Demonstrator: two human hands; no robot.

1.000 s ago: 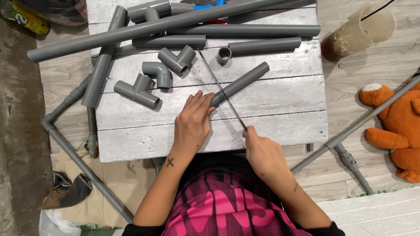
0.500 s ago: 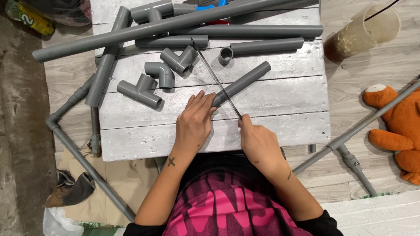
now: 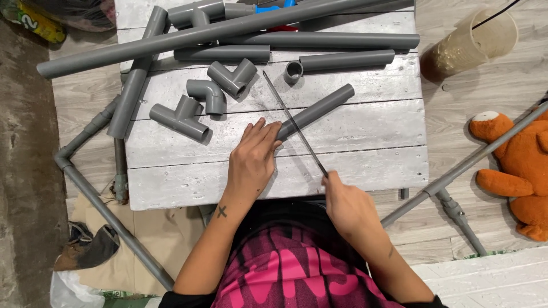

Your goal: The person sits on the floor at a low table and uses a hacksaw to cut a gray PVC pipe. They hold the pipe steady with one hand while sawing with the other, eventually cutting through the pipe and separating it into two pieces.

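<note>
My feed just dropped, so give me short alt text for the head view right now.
Seen from above, the left hand pins a short grey pipe to a white plank table while the right hand holds a thin blade across it. Pipe fittings and longer pipes lie beyond.

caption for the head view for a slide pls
Left hand pins a short grey pipe on a whitewashed table; right hand draws a thin blade across it.

White plank table with grey pipes and elbow fittings.
</note>
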